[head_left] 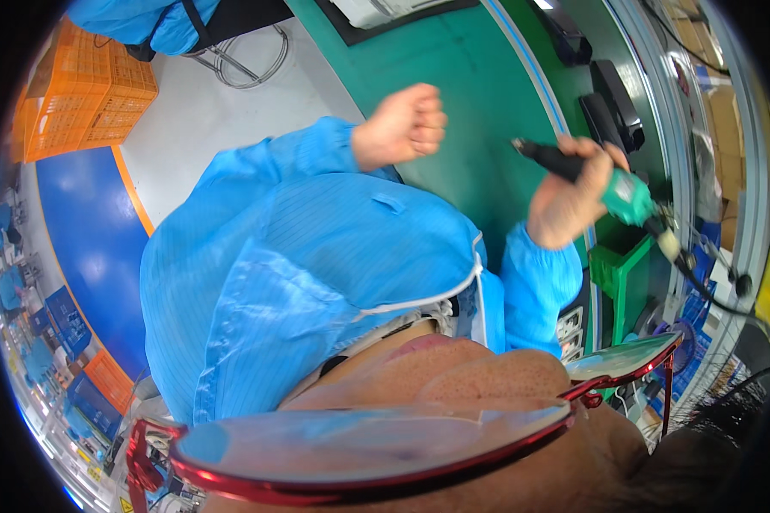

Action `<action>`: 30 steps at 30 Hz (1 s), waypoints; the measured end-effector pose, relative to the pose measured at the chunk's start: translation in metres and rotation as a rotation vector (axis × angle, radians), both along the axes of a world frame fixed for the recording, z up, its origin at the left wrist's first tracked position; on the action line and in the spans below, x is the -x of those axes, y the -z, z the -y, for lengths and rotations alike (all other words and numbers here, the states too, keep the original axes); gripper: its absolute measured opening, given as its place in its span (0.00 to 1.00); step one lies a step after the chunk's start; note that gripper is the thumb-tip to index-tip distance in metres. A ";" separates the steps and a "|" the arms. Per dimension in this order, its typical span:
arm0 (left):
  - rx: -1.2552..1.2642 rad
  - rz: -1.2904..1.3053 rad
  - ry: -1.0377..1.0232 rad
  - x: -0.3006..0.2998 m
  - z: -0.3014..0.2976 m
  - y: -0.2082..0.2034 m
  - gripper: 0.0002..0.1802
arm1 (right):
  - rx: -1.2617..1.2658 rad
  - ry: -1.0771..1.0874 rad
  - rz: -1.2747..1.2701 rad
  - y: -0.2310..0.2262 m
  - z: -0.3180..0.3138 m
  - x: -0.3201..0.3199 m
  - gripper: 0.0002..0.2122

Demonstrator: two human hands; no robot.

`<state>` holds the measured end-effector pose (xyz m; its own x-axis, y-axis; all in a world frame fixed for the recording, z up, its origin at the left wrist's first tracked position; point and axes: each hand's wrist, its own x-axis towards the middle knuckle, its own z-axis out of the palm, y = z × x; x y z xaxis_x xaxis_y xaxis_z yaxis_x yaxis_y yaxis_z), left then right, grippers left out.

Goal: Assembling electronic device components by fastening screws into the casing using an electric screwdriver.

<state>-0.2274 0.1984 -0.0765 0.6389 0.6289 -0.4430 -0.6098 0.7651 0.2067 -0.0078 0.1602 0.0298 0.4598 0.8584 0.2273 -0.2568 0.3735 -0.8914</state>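
Orange crates (85, 90) stand far left on the floor. My left hand (402, 126) is curled into an empty fist, fingers closed on nothing, above the green table (470, 77). My right hand (573, 192) is wrapped tightly around a powered screwdriver (607, 184), black tip aimed left, green body and cable (701, 286) trailing right. I judge the tool is being carried, not yet applied; the next move calls for turning its tip down to the work.

Beside the green worktop (453, 77): a black-and-green power screwdriver (603, 184), a light-blue finely striped sleeve (274, 256), red-framed glasses (385, 453), orange crates (81, 94), a blue-and-white floor (94, 231)
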 end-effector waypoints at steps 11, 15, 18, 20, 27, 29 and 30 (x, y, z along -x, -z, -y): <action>0.011 0.063 -0.547 0.179 0.003 0.033 0.26 | -0.165 -0.409 0.000 0.056 -0.127 0.149 0.16; 0.055 0.037 -0.554 0.196 -0.004 0.043 0.26 | -0.174 -0.406 0.042 0.066 -0.136 0.161 0.17; 0.031 0.030 -0.551 0.200 -0.007 0.045 0.26 | -0.168 -0.403 -0.021 0.063 -0.133 0.161 0.18; 0.033 0.033 -0.569 0.204 -0.012 0.046 0.26 | -0.188 -0.434 -0.037 0.063 -0.134 0.161 0.16; 0.017 0.005 -0.583 0.206 -0.025 0.050 0.26 | -0.181 -0.505 0.140 0.080 -0.145 0.163 0.17; 0.002 0.028 -0.585 0.206 -0.030 0.045 0.26 | -0.242 -0.507 0.203 0.083 -0.145 0.169 0.14; -0.007 0.028 -0.587 0.202 -0.029 0.042 0.26 | -0.252 -0.509 0.202 0.080 -0.141 0.167 0.14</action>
<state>-0.4296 0.2277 -0.1190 0.1940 0.8840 -0.4253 -0.9363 0.2962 0.1885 -0.1749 0.3010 -0.0500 -0.0682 0.8679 0.4920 -0.2932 0.4540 -0.8414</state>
